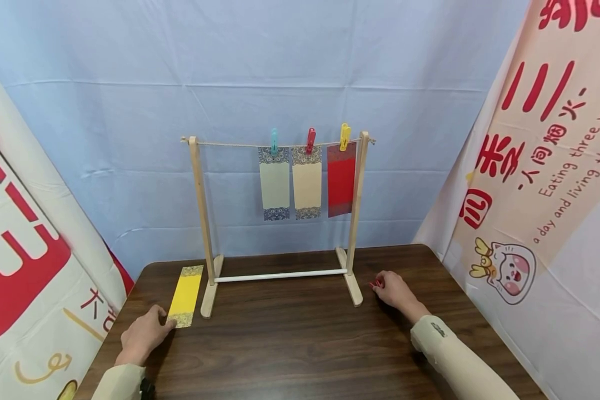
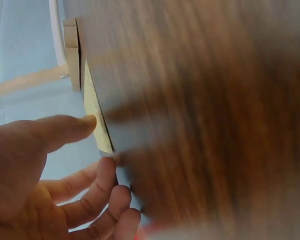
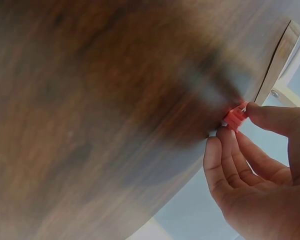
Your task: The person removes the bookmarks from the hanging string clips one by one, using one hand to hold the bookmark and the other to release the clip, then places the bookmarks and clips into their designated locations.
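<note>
In the head view, the left hand [image 1: 145, 333] touches the near left corner of the yellow card [image 1: 186, 297], which lies on the table [image 1: 280, 347], left of the rack [image 1: 202, 211]. Right of it, the right hand [image 1: 397, 291] pinches a red clip [image 1: 374, 284]. 3 clips [image 1: 310, 141] hold 3 hung cards [image 1: 307, 186] on the cord [image 1: 230, 144].

In the left wrist view, the thumb touches the yellow card, fingers loosely bent and parted from it.

In the right wrist view, thumb and fingertips grip the red clip.

Past the table's [image 1: 280, 355] right edge I read a banner [image 1: 517, 205]: “三”, “四季”, “人间烟火”, “Eating three meal… a day and living thro…”; leftward, a cloth's [image 1: 80, 272] “大”.
</note>
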### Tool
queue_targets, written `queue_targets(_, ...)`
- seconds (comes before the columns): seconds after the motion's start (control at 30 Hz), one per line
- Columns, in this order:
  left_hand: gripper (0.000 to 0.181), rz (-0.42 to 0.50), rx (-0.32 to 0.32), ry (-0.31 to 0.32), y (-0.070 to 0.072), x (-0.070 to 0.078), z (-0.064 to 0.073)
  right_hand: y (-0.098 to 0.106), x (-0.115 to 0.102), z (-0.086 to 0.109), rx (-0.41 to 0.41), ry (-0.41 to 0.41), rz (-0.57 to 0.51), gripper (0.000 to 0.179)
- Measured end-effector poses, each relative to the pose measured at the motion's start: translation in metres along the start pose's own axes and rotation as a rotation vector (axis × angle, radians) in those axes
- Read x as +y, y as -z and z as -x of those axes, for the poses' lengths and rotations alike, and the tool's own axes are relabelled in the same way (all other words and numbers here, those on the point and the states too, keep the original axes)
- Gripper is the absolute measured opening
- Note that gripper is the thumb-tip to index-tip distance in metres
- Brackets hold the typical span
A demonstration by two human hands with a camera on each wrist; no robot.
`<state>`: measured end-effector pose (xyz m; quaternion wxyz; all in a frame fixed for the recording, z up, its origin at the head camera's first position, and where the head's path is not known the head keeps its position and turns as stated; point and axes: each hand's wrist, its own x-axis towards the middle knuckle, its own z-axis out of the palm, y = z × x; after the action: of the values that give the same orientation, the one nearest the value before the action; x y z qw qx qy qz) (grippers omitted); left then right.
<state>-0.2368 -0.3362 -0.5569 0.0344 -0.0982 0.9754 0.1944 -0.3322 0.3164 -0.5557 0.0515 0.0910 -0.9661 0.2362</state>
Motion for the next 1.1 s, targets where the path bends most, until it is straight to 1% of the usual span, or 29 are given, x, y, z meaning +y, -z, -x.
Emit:
queue_targets(0.17, 0.048, 0.01, 0.025, 0.012, -0.002, -0.002, 0.002, -0.001, 0.001, -0.001, -0.001, 0.009, 0.0, 0.026)
queue_targets(0.33, 0.047, 0.014, 0.02, 0.019, 0.002, 0.001, 0.004, 0.0, 0.002, -0.002, 0.0, 0.012, -0.002, 0.027)
queue_targets(0.47, 0.046, 0.012, 0.037, 0.006, 0.005, 0.006, 0.005, 0.0, 0.001, -0.003, 0.012, 0.011, -0.01, 0.027)
queue_targets(0.63, 0.044, 0.028, 0.068, -0.024, 0.009, 0.011, 0.003, 0.002, -0.002, -0.005, 0.043, 0.012, -0.018, 0.034)
queue_targets(0.7, 0.043, 0.038, 0.074, -0.03, 0.009, 0.013, 0.003, 0.004, -0.005, -0.004, 0.052, 0.017, -0.02, 0.037)
queue_targets(0.83, 0.042, 0.065, 0.09, -0.05, 0.01, 0.015, 0.003, 0.01, -0.016, -0.003, 0.063, 0.032, -0.031, 0.039)
queue_targets(0.97, 0.039, 0.102, 0.127, -0.107, 0.01, 0.019, 0.002, 0.015, -0.022, -0.003, 0.062, 0.044, -0.043, 0.039)
queue_targets(1.1, 0.041, 0.129, 0.156, -0.158, 0.011, 0.028, 0.001, 0.018, -0.025, -0.005, 0.055, 0.044, -0.06, 0.039)
